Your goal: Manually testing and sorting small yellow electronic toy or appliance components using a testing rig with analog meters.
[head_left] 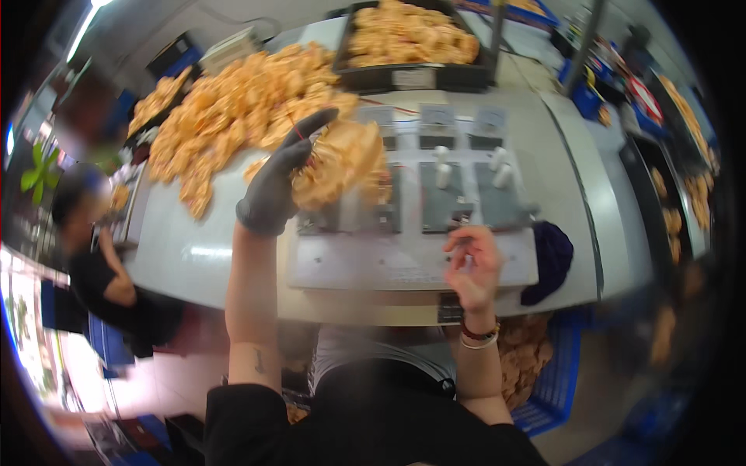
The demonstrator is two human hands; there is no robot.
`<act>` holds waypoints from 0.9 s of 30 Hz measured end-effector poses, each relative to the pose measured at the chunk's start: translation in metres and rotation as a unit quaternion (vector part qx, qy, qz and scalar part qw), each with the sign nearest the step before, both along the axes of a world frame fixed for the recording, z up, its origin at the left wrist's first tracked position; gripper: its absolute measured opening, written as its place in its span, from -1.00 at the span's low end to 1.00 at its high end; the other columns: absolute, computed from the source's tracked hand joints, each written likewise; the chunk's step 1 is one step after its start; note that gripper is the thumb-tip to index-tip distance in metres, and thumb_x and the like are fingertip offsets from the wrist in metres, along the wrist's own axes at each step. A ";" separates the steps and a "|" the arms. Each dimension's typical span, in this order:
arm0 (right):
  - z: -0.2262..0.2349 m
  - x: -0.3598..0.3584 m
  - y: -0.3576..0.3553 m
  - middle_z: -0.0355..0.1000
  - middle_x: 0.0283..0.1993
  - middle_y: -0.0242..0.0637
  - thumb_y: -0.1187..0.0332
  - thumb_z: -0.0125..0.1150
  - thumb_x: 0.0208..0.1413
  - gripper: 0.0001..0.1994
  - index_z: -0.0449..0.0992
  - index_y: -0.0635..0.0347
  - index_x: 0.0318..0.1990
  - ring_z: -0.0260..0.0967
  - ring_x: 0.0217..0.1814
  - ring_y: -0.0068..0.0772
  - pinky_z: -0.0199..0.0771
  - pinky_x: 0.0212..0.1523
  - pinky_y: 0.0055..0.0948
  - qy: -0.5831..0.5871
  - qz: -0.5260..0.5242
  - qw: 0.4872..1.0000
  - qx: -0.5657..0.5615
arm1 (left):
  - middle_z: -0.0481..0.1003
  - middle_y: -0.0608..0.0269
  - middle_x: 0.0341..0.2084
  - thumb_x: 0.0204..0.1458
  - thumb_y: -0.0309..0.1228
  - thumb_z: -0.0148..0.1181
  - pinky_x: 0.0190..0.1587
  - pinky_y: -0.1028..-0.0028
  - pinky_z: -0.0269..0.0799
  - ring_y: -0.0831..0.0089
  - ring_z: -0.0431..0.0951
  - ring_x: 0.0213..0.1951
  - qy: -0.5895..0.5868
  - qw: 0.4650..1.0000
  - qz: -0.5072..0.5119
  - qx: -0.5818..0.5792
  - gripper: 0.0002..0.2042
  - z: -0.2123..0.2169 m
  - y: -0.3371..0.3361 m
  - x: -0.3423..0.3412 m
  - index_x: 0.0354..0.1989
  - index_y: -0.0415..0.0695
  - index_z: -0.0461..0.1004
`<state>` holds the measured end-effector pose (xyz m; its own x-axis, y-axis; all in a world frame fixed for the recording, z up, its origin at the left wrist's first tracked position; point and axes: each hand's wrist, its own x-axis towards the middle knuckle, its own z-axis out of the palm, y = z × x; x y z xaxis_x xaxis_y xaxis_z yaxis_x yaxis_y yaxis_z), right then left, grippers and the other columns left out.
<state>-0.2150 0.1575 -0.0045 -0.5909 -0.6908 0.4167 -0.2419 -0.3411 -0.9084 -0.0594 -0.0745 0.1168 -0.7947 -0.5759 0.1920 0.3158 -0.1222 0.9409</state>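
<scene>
At frame centre, our gloved left hand (273,186) grips an orange bundle (342,163); our bare right hand (474,268), half-curled, holds nothing we can see.

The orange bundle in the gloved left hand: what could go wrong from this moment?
1. The left hand holds the orange bundle above the grey fixture; loose pieces might drop onto it.
2. The bare right hand rests at the fixture's slots and could get pinched.
3. The orange pile lies near the table edge and may spill.
</scene>
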 end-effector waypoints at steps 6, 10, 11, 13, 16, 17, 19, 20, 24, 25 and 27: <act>0.008 0.004 -0.005 0.44 -0.38 -0.35 0.44 0.23 -0.40 -0.53 0.45 0.23 -0.15 0.15 -0.66 -0.63 0.16 -0.58 -0.62 0.049 -0.028 0.998 -0.010 | 0.56 -0.05 -0.19 0.12 -0.19 -0.07 -0.06 0.25 0.46 0.12 0.58 -0.11 -0.400 0.696 0.058 -0.594 -0.66 0.042 0.067 -0.110 -0.07 -0.12 0.48; 0.005 0.000 -0.004 0.44 -0.40 -0.34 0.43 0.26 -0.39 -0.52 0.45 0.21 -0.13 0.12 -0.67 -0.63 0.14 -0.58 -0.62 0.064 -0.018 0.998 -0.017 | 0.58 0.00 -0.42 0.13 -0.05 -0.03 -0.16 0.15 0.45 -0.01 0.58 -0.27 -0.497 0.580 0.013 -0.646 -0.65 0.013 0.066 -0.149 -0.06 0.02 0.47; 0.006 0.004 -0.003 0.43 -0.40 -0.34 0.43 0.27 -0.38 -0.50 0.44 0.20 -0.10 0.11 -0.68 -0.62 0.14 -0.58 -0.62 0.063 -0.017 0.998 -0.009 | 0.57 -0.04 -0.40 0.15 -0.03 -0.09 -0.12 0.15 0.44 -0.02 0.57 -0.24 -0.489 0.591 0.014 -0.642 -0.62 0.004 0.066 -0.142 -0.02 0.01 0.42; 0.011 0.007 -0.006 0.43 -0.41 -0.34 0.43 0.27 -0.38 -0.50 0.44 0.20 -0.10 0.11 -0.67 -0.62 0.14 -0.58 -0.62 0.060 -0.007 0.998 -0.014 | 0.57 -0.09 -0.35 0.16 0.01 -0.12 -0.08 0.15 0.42 -0.03 0.57 -0.21 -0.493 0.617 -0.038 -0.612 -0.59 -0.006 0.057 -0.136 0.02 0.02 0.39; 0.012 0.003 -0.005 0.43 -0.40 -0.35 0.43 0.28 -0.34 -0.52 0.44 0.20 -0.10 0.14 -0.64 -0.64 0.15 -0.57 -0.62 0.056 -0.002 0.998 -0.008 | 0.53 -0.18 -0.21 0.19 0.13 -0.22 0.00 0.16 0.38 -0.03 0.55 -0.12 -0.457 0.652 -0.175 -0.579 -0.48 0.009 0.046 -0.131 0.15 0.06 0.30; 0.013 0.005 -0.003 0.44 -0.39 -0.36 0.43 0.29 -0.30 -0.54 0.44 0.21 -0.10 0.17 -0.61 -0.66 0.17 -0.56 -0.62 0.049 0.002 0.999 -0.001 | 0.54 -0.13 -0.19 0.19 0.15 -0.22 0.01 0.16 0.38 -0.02 0.54 -0.10 -0.450 0.653 -0.153 -0.589 -0.45 0.011 0.044 -0.125 0.20 0.07 0.26; 0.012 0.007 -0.003 0.44 -0.38 -0.36 0.44 0.29 -0.25 -0.58 0.44 0.24 -0.11 0.21 -0.58 -0.66 0.20 -0.53 -0.63 -0.023 -0.007 1.000 -0.012 | 0.56 -0.06 -0.20 0.18 0.14 -0.14 -0.03 0.16 0.39 -0.03 0.54 -0.09 -0.420 0.686 -0.086 -0.588 -0.42 0.020 0.040 -0.112 0.29 0.11 0.19; 0.013 0.011 0.000 0.45 -0.37 -0.35 0.45 0.30 -0.20 -0.62 0.45 0.27 -0.12 0.25 -0.54 -0.66 0.23 -0.51 -0.63 -0.095 -0.033 0.995 -0.021 | 0.56 0.05 -0.35 0.19 0.04 -0.04 -0.14 0.27 0.42 0.11 0.56 -0.24 -0.325 0.684 -0.014 -0.653 -0.48 0.020 0.028 -0.101 0.27 0.13 0.23; 0.008 0.015 0.035 0.44 -0.37 -0.29 0.54 0.20 -0.09 -0.46 0.24 0.38 0.12 0.30 -0.48 -0.63 0.28 -0.41 -0.68 -0.103 -0.064 0.993 0.015 | 0.42 0.37 -0.59 0.15 -0.37 0.00 -0.43 0.59 0.32 0.65 0.36 -0.51 -0.122 0.906 0.261 -0.310 -0.75 0.008 -0.055 -0.029 -0.05 -0.10 0.50; 0.009 0.016 0.047 0.44 -0.37 -0.26 0.56 0.17 -0.07 -0.40 0.15 0.40 0.19 0.31 -0.46 -0.63 0.28 -0.39 -0.71 -0.057 -0.080 0.994 0.035 | 0.41 0.36 -0.58 0.11 -0.42 -0.01 -0.43 0.58 0.33 0.67 0.36 -0.50 -0.145 0.871 0.294 -0.367 -0.76 -0.015 -0.104 0.001 -0.09 -0.09 0.52; 0.024 0.019 0.060 0.43 -0.38 -0.26 0.57 0.13 -0.05 -0.38 0.10 0.39 0.23 0.29 -0.46 -0.64 0.27 -0.37 -0.72 -0.072 -0.089 0.993 -0.013 | 0.56 0.21 -0.39 0.01 -0.35 0.08 -0.23 0.37 0.44 0.32 0.56 -0.33 -0.324 0.745 0.377 -0.445 -0.69 -0.083 -0.190 0.051 -0.05 -0.06 0.50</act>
<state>-0.1956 0.2172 0.0197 -0.7572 -0.5600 0.3362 -0.1694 -0.3287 -0.9291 -0.0080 -0.2645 0.0336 -0.4013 -0.7794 0.4811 -0.5771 0.6231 0.5279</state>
